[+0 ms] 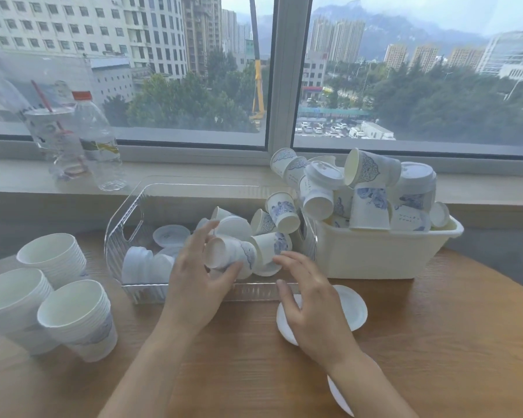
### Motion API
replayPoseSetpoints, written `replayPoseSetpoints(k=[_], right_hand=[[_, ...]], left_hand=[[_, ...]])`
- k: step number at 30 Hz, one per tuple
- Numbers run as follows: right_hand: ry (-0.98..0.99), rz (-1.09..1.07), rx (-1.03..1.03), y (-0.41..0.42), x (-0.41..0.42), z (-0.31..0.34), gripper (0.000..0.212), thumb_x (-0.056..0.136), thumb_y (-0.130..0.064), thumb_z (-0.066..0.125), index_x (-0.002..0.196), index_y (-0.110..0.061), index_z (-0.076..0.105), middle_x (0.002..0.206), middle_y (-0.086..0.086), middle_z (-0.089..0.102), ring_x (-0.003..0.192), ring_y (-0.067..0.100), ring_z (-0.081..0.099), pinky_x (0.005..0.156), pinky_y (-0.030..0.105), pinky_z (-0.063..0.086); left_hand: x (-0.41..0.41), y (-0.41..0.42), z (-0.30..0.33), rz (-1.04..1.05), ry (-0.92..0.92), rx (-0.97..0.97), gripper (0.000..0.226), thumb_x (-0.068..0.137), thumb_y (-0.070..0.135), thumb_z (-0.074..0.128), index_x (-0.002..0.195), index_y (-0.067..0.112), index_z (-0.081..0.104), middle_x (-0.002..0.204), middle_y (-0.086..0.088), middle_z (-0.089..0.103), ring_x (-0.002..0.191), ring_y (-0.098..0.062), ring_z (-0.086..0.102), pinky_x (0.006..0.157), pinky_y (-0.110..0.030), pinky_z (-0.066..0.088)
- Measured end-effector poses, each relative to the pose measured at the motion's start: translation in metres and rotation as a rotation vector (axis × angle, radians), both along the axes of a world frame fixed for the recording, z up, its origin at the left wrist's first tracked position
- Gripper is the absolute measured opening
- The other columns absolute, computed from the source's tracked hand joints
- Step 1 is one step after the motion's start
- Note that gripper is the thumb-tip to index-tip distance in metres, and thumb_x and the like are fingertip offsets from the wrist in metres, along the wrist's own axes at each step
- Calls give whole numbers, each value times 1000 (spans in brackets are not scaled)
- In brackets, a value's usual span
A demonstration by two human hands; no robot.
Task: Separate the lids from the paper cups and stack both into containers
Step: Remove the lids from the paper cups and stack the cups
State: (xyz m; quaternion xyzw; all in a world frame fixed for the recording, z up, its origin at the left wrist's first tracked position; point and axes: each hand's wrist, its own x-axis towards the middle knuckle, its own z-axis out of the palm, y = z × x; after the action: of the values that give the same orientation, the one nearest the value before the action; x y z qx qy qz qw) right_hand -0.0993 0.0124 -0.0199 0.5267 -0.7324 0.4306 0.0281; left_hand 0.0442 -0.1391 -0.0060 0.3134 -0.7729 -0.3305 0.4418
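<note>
My left hand (200, 276) grips a white paper cup (228, 254) with a blue print, lying on its side above the clear plastic bin (124, 233). Inside the bin lie loose cups and white lids (145, 265). My right hand (311, 306) hovers with relaxed fingers over a white lid (351, 309) on the wooden table. A second lid (338, 396) pokes out from under my right forearm. A cream tub (375, 254) at the right is heaped with several printed cups, some with lids on. Three stacks of nested cups (76, 318) stand at the left.
On the window sill at the back left stand a clear water bottle (98, 140) and a plastic drink cup with a red straw (53, 131). The round table's edge curves away at the right behind the cream tub.
</note>
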Motion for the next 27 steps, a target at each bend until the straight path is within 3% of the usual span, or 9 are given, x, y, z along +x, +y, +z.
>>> replayPoseSetpoints(k=[4, 6, 10, 14, 16, 18, 20, 22, 27], right_hand=[[53, -14, 123, -38, -8, 19, 45, 100, -5, 56, 142, -21, 60, 145, -8, 57, 137, 9, 48, 113, 8, 25], [125, 5, 242, -57, -15, 26, 54, 94, 2, 57, 141, -23, 60, 143, -8, 59, 135, 13, 47, 113, 10, 26], [271, -28, 430, -87, -32, 34, 67, 86, 2, 62, 144, -30, 56, 146, -11, 55, 139, 18, 41, 116, 31, 35], [391, -97, 512, -100, -38, 32, 71, 88, -9, 66, 149, -39, 47, 150, -17, 51, 142, 16, 36, 109, 33, 31], [402, -117, 483, -102, -39, 30, 72, 86, -11, 69, 148, -41, 47, 148, -16, 55, 139, 16, 38, 106, 33, 30], [416, -113, 450, -102, -40, 28, 70, 86, -16, 71, 148, -41, 48, 147, -16, 56, 137, 17, 39, 106, 32, 28], [417, -102, 421, -102, -41, 25, 66, 89, -24, 72, 149, -39, 48, 146, -14, 54, 135, 18, 40, 108, 32, 27], [357, -82, 332, -103, -41, 22, 64, 90, -30, 74, 149, -35, 49, 143, -10, 55, 133, 21, 42, 110, 33, 28], [-44, -12, 3, -104, -33, 24, 66, 96, -32, 73, 155, -33, 44, 136, -11, 56, 129, 13, 46, 115, 36, 35]], left_hand=[[21, -15, -4, 51, -73, -63, 64, 83, 16, 87, 139, 32, 62, 118, 2, 51, 101, 14, 48, 91, -14, 40], [26, -21, -9, 87, -72, -58, 62, 83, 16, 86, 139, 27, 64, 122, 1, 49, 98, 13, 48, 89, -8, 39], [28, -30, -15, 120, -37, -73, 56, 84, 22, 86, 134, 24, 63, 123, 8, 55, 110, -6, 53, 93, -36, 52], [26, -36, -26, 128, -28, -108, 51, 89, 25, 79, 135, 22, 57, 120, 12, 62, 101, -20, 64, 83, -40, 55], [26, -37, -30, 144, -17, -143, 53, 89, 22, 79, 136, 22, 54, 121, 13, 61, 101, -19, 63, 80, -39, 55], [26, -36, -31, 145, 11, -152, 65, 88, 17, 80, 145, 22, 49, 129, 12, 56, 113, -8, 56, 87, -37, 55], [27, -35, -33, 137, 6, -186, 80, 86, 11, 82, 155, 23, 43, 134, 10, 49, 121, -3, 48, 99, -22, 45], [27, -35, -36, 139, -11, -258, 88, 84, 6, 83, 159, 22, 40, 134, 8, 46, 122, -6, 48, 100, -10, 35], [25, -36, -40, 155, -12, -341, 87, 85, 7, 83, 159, 23, 42, 139, 3, 55, 125, -12, 53, 99, -20, 41]])
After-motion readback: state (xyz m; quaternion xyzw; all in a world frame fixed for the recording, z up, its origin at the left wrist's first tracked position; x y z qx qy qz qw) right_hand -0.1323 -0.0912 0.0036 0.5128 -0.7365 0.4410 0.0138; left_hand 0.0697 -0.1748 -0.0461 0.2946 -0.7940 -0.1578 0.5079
